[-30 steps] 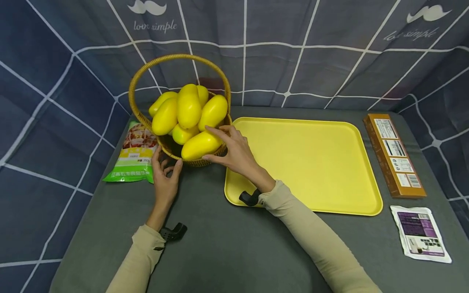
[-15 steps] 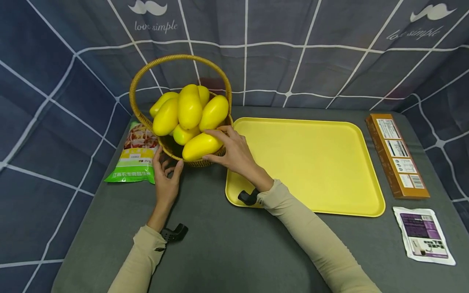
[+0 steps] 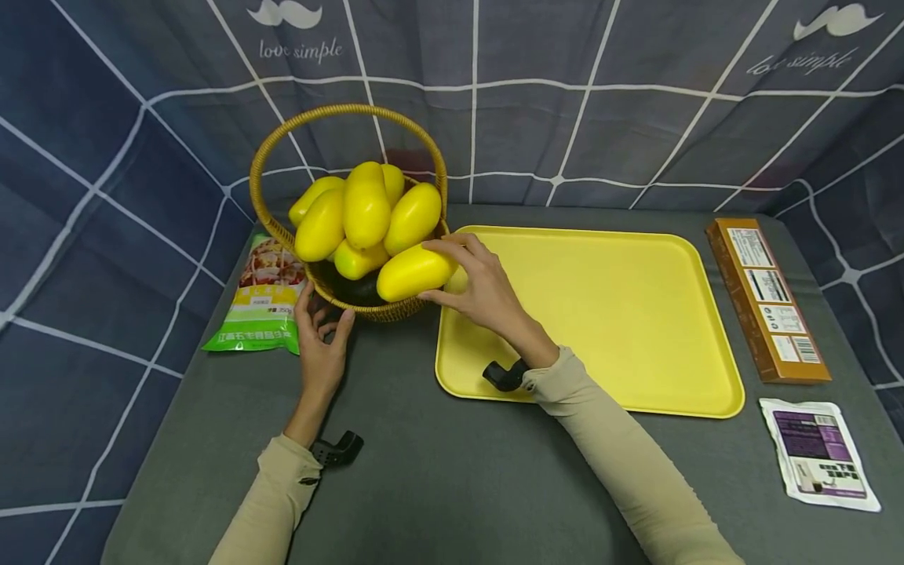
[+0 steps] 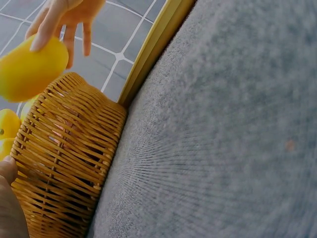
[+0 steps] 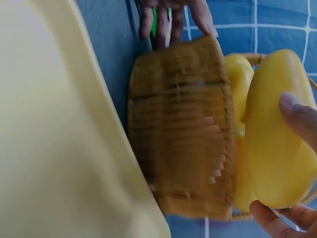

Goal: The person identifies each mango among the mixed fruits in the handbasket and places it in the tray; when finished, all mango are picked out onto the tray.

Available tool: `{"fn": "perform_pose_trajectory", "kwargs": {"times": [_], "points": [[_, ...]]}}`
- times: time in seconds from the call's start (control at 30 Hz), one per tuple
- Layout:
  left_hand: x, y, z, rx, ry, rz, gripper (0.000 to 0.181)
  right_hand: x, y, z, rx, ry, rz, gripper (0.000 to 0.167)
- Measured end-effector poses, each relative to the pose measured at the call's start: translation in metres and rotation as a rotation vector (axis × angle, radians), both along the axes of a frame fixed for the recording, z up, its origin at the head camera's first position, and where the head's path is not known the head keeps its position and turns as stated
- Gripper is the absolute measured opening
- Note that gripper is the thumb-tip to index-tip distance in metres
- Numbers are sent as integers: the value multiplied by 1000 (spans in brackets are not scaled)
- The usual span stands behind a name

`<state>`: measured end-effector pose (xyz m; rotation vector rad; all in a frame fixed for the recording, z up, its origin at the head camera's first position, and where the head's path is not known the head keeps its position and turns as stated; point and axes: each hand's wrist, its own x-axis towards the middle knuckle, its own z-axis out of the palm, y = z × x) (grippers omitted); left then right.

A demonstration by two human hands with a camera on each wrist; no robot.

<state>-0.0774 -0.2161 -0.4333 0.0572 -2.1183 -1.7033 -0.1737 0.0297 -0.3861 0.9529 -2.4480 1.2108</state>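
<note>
In the head view my right hand [image 3: 487, 286] holds a yellow mango [image 3: 415, 273] between thumb and fingers, over the right rim of a wicker basket [image 3: 384, 312]. The same mango [image 5: 277, 129] fills the right side of the right wrist view, thumb across it. Several more mangoes [image 3: 366, 205] are heaped in the basket. My left hand [image 3: 321, 353] holds the basket's near side, the thumb at the rim and the index finger along the left. In the left wrist view, the left thumb [image 4: 7, 171] touches the woven rim.
A yellow tray [image 3: 593, 322] lies right of the basket, partly under my right forearm. Left of the basket is a green and yellow food bag [image 3: 257, 314]. Beyond the tray lie a long brown box [image 3: 766, 298] and a white and purple packet [image 3: 819, 451]. A tall handle [image 3: 346, 110] arches over the basket.
My right hand has moved right with the mango, from inside the basket to over its right rim, baring the dark basket inside. The left hand keeps its place.
</note>
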Motion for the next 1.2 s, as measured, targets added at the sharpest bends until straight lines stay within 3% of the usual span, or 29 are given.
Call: {"fn": "perform_pose_trajectory", "kwargs": {"times": [0.37, 0.53, 0.83, 1.2], "points": [[1, -1, 2, 3, 3, 11, 70, -9, 43, 0, -38, -11, -13, 63], [0, -1, 3, 0, -10, 8, 70, -16, 60, -6, 13, -44, -21, 63], [-1, 0, 3, 1, -31, 2, 71, -24, 86, -20, 202, -93, -65, 65], [1, 1, 2, 5, -26, 1, 70, -52, 93, -33, 222, -155, 13, 65]]}}
